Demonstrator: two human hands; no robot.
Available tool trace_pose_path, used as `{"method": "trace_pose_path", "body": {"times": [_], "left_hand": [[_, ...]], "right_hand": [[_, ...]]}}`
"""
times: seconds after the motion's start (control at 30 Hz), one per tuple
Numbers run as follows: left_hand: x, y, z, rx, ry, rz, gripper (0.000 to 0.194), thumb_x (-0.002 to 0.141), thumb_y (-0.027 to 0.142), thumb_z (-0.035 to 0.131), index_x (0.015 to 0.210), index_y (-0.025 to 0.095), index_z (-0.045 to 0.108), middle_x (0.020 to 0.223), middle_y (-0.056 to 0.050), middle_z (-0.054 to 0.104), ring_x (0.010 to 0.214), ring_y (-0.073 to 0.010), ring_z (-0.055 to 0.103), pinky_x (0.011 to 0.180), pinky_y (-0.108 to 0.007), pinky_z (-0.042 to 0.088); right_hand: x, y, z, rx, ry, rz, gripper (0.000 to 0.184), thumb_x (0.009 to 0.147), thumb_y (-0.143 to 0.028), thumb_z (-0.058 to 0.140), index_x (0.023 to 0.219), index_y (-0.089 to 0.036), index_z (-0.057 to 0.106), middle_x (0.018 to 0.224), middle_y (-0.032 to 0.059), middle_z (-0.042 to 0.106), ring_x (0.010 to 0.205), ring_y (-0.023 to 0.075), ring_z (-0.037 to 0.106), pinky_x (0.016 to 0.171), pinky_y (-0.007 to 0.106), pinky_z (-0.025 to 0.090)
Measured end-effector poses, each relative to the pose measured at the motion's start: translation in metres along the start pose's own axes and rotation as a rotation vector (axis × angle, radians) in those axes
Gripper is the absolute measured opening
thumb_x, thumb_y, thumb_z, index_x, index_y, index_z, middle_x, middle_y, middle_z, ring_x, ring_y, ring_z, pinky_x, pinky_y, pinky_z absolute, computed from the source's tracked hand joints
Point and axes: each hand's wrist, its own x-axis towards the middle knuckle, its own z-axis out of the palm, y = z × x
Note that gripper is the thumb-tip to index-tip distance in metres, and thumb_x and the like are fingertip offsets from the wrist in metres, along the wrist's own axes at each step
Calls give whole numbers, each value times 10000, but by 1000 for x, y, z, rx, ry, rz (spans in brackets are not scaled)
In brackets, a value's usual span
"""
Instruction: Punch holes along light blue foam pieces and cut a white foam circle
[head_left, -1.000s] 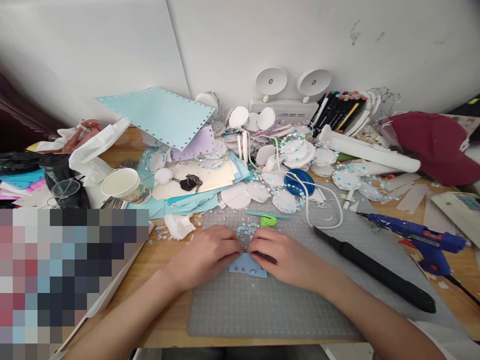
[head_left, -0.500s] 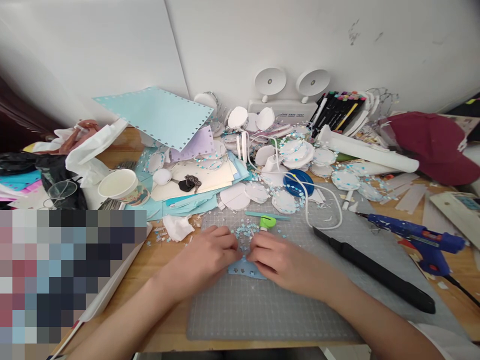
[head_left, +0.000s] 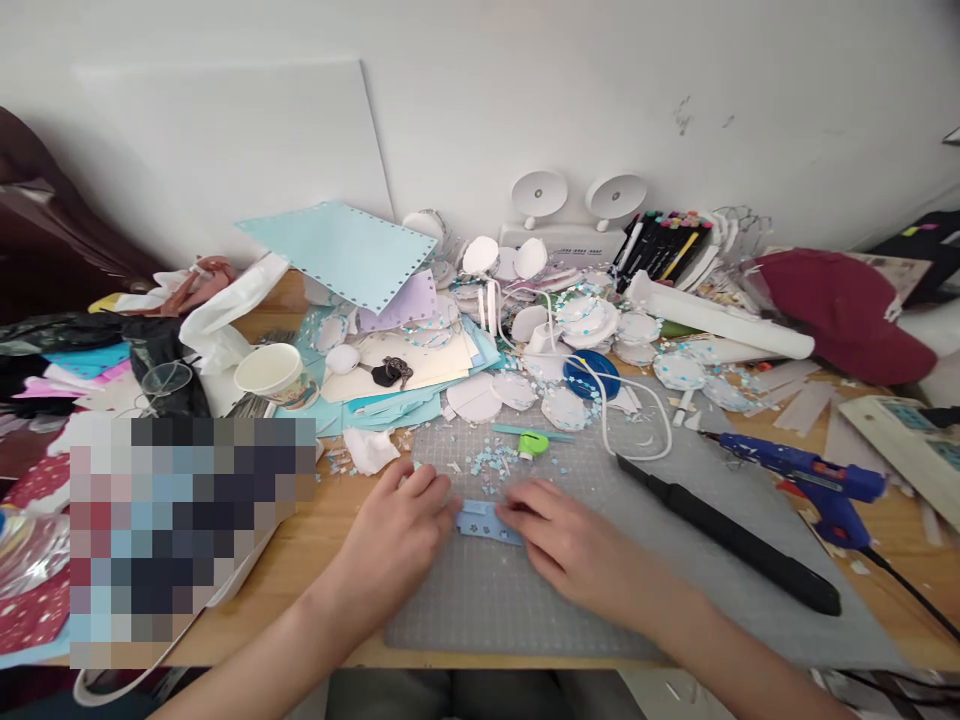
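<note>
Low over a grey gridded cutting mat (head_left: 540, 610), the left hand (head_left: 401, 530) and right hand (head_left: 562, 530) are apart, with a small light-blue paper strip (head_left: 487, 522) punched with dark-looking shapes between them. Curled left fingers are at its left end and the right fingers overlap its right end; whether either hand pinches it, I cannot tell. Tiny blue paper cutouts (head_left: 495, 462) lie scattered beyond the strip, near a bright green plastic tool (head_left: 533, 443). A long black-handled tool (head_left: 735, 535) rests to the right.
</note>
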Motion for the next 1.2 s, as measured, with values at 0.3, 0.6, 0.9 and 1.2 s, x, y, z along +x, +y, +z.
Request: {"method": "trace_pose_path", "body": {"times": [0.3, 0.6, 0.9, 1.2], "left_hand": [[-26, 36, 2, -207, 208, -127, 317, 858, 112, 443, 1136, 108, 595, 1151, -140, 625, 1040, -278, 551, 889, -442, 459], [-42, 93, 15, -299, 124, -253, 462, 899, 245, 440, 1343, 117, 456, 1408, -110, 482, 1266, -267, 475, 1053, -439, 399], [-45, 86, 21, -266, 66, -281, 575, 925, 377, 401, 1427, 107, 324, 1465, -120, 398, 1357, -274, 353, 1089, -457, 366], [-50, 48, 13, -368, -17, -116, 526, 917, 334, 444, 1421, 220, 345, 1485, -54, 377, 1397, -260, 273, 1138, -525, 271]], "right_hand": [[-39, -24, 27, -118, 111, 56, 495, 895, -118, 406, 1389, -139, 394, 1387, 131, 469, 1285, 251, 410, 1052, 462, 427], [-46, -53, 35, -143, 130, 91, 414, 893, -135, 413, 1302, -144, 470, 1355, 109, 513, 1312, 256, 384, 1077, 504, 382], [-81, -10, 10, -342, 439, 207, 314, 894, -216, 458, 1198, -190, 532, 1186, 99, 614, 1152, 250, 527, 1028, 483, 367], [-149, 72, -14, -538, 415, 547, 418, 929, -448, 377, 1165, -161, 568, 991, 119, 648, 907, 287, 598, 819, 436, 458]]}}
